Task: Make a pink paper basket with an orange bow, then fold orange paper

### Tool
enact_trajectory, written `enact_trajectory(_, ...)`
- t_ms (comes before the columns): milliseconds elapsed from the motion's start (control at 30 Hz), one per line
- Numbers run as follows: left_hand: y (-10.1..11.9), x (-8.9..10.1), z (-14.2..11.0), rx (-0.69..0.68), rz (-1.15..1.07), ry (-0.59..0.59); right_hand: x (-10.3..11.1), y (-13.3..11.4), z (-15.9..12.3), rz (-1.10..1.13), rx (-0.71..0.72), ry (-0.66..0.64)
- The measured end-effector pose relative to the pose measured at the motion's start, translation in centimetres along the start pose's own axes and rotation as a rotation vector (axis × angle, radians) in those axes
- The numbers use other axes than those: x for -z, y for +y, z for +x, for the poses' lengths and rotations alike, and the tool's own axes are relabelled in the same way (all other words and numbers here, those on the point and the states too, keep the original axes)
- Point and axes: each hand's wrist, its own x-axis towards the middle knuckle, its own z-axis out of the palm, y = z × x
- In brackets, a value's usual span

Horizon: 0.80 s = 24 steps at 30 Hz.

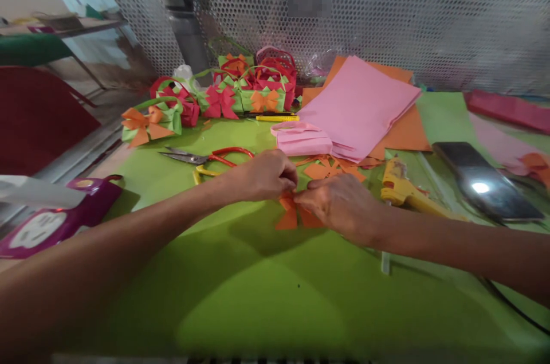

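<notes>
An orange paper bow point(289, 216) is between my two hands, low over the green tabletop, its two tails pointing toward me. My left hand point(268, 176) pinches it from the left with bent fingers. From the right, my right hand point(344, 203) grips it, thumb and fingers pressed together. The upper part of the bow is hidden behind my fingers. Just beyond lie flat orange paper cut-outs point(329, 168). Scissors point(206, 157) with red and yellow handles rest left of my left hand, and a yellow glue gun point(404, 189) lies right of my right hand.
Small paper baskets point(262, 94) with bows stand at the back, near a bottle point(184, 26). Pink paper sheets point(361, 106), a pink basket piece point(303, 139) and a yellow cutter point(277, 118) lie before the perforated metal panel. A phone point(485, 180) is at right, a purple tape dispenser point(94, 195) at left.
</notes>
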Motion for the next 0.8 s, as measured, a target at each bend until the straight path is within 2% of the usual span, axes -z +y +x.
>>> enact_trajectory(67,0.4,0.6,-0.5,-0.028,0.021,0.094,0.2,-0.1,0.0,-0.004,-0.007,-0.026)
enact_trajectory(167,0.9,0.9,-1.7,-0.178,0.099,0.207,0.4,-0.2,0.1,-0.035,-0.012,-0.064)
enact_trajectory(267,1.0,0.5,-2.9,-0.358,0.195,0.175,0.2,-0.1,0.2,-0.071,-0.015,-0.053)
enact_trajectory(367,0.7,-0.1,-3.7,-0.453,0.290,0.116,-0.2,0.2,0.2,-0.054,0.015,-0.002)
enact_trajectory(600,-0.4,-1.1,-5.0,-0.455,0.483,0.136,-0.6,0.5,0.1,0.019,0.047,0.044)
enact_trajectory(800,-0.9,-2.1,-4.9,-0.413,0.498,0.101,-0.5,0.4,0.1,0.004,0.039,0.064)
